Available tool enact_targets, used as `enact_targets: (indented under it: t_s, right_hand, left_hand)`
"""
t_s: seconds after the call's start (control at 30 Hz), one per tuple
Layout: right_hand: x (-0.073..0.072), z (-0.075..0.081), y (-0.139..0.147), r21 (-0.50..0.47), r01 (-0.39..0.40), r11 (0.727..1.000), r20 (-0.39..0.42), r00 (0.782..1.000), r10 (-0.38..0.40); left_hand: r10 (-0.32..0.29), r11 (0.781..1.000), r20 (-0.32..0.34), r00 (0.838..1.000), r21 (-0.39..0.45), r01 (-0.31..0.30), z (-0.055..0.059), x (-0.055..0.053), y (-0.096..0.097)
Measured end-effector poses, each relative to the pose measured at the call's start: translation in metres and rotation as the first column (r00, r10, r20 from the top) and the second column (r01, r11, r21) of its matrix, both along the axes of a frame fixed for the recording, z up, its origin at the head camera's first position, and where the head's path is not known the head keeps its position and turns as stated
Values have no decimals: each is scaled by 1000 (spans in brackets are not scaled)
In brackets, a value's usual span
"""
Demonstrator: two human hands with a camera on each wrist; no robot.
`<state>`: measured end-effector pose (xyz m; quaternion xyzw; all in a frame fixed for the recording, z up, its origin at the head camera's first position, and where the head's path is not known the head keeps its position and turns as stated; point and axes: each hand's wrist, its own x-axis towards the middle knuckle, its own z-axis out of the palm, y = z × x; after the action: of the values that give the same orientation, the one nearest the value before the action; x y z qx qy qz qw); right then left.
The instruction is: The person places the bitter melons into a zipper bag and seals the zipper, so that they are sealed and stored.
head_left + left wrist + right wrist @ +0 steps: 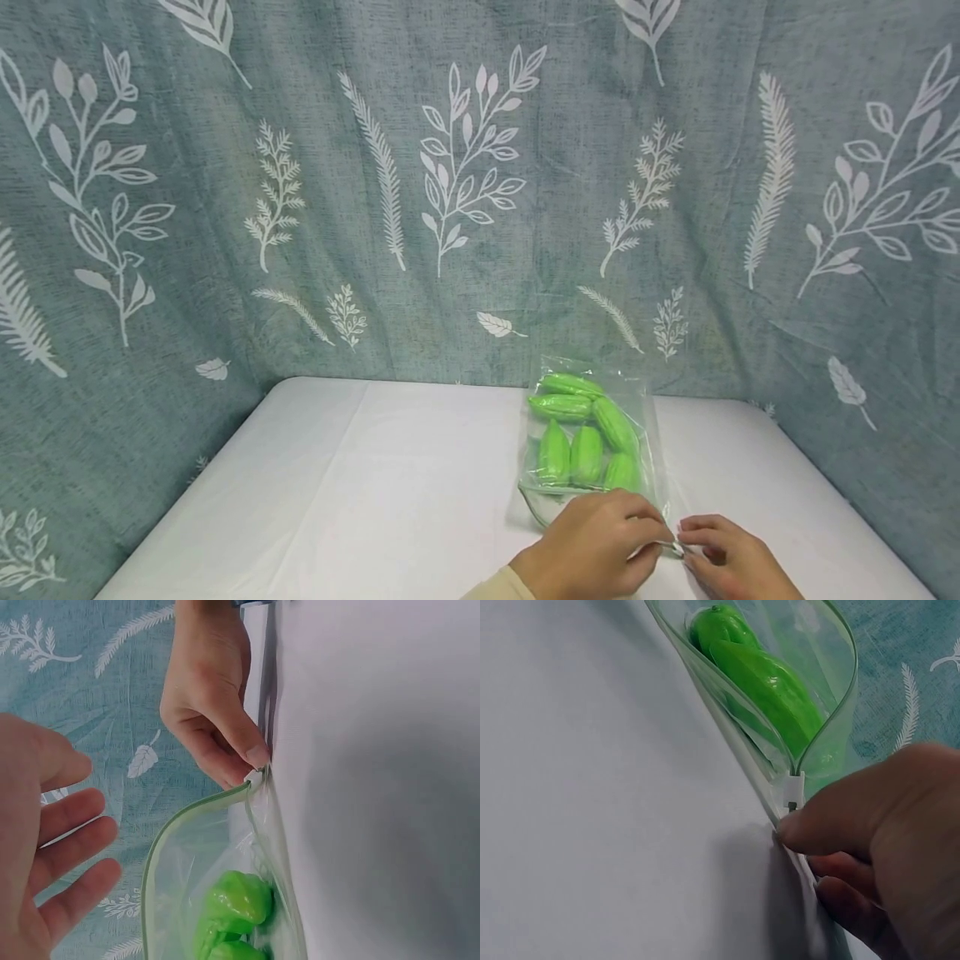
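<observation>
A clear zip bag [630, 387] with a green-edged mouth holds several glossy green, ridged, gourd-like vegetables [615, 425]. Its mouth gapes toward me, and a white slider [795, 791] sits near the right end of the zip. With thumb and fingers my right hand [738, 560] pinches that end of the bag just beyond the slider. My left hand [45, 840] is beside the bag's mouth, its fingers loosely extended and apart from the bag in the left wrist view. From the head, the left hand [600, 542] overlaps the front of the bag and partly hides it.
Beneath the bag is a table covered with a white cloth [390, 475]. Behind and on both sides hangs a blue-green curtain [480, 317] with white leaf prints, close to the table's far edge.
</observation>
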<state>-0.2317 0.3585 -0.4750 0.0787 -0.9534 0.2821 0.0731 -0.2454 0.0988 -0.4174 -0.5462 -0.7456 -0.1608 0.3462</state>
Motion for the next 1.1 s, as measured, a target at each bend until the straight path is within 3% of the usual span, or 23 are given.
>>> enact_targets:
  t_s: [0.07,0.2,0.43,0.6,0.83,1.1]
  right_hand:
    - [-1,-1,2,22,-32,999,-26,999,33]
    - [-3,1,0,49,-11,999,-10,1000,11]
    - [-4,1,-4,59,0,998,-8,1000,0]
    - [-3,0,-4,57,-13,998,-14,1000,14]
    - [-4,-3,0,40,-18,999,38,999,16]
    - [-3,-3,1,63,-44,997,-56,997,47]
  left_hand:
    - [-14,1000,1,1000,27,14,0,-1,4]
    - [-39,997,21,999,64,38,-1,-5,10]
    - [-1,998,-11,1000,62,1,-7,-13,18]
    - [43,999,-28,999,6,-43,-10,-14,23]
    - [82,993,4,997,-90,-81,-14,-16,27]
    - [126,985,19,992,-118,-123,-17,-18,30]
